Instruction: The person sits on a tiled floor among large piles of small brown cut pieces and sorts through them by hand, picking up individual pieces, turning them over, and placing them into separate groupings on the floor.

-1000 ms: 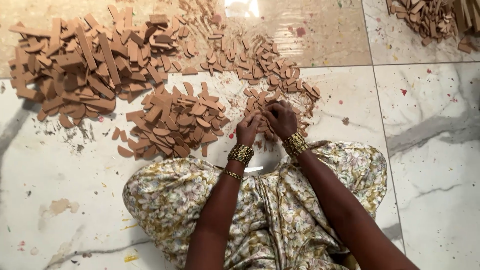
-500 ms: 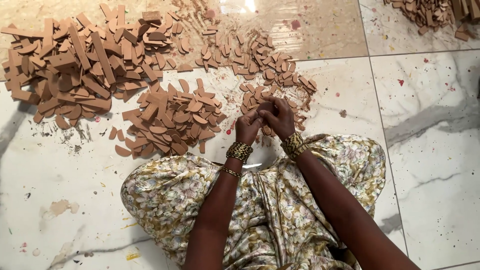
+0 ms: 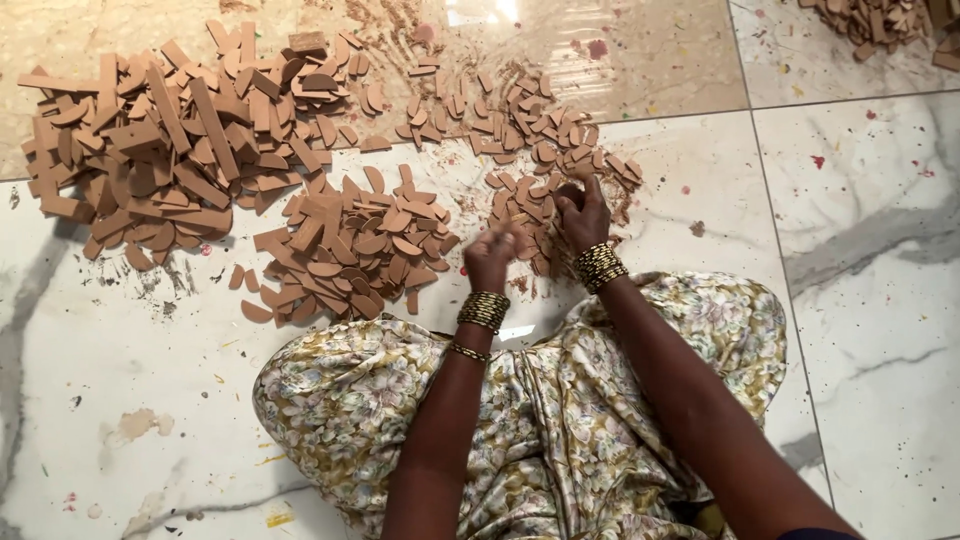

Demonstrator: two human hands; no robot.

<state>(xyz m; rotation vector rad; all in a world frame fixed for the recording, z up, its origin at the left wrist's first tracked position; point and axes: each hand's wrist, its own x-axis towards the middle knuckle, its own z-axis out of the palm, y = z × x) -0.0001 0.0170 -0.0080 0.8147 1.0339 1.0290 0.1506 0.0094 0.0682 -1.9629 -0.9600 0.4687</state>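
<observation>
I sit on a marble floor in a floral garment, both wrists wearing gold bangles. My right hand (image 3: 581, 213) is closed over small brown wooden offcuts on the near pile (image 3: 530, 205) in front of me. My left hand (image 3: 490, 256) hovers just left of it, blurred, fingers curled; whether it holds a piece is unclear. A heap of curved and wedge-shaped pieces (image 3: 350, 245) lies to the left of my hands. A larger mound of long strips and blocks (image 3: 160, 150) fills the far left.
More small pieces (image 3: 500, 110) trail across the tan tile beyond the near pile. Another heap (image 3: 880, 22) lies at the top right corner. Sawdust and paint flecks dot the white marble tiles (image 3: 870, 250) to the right.
My hands were together over the near pile; now they have parted, the left drawing back to the left and the right staying on the pieces.
</observation>
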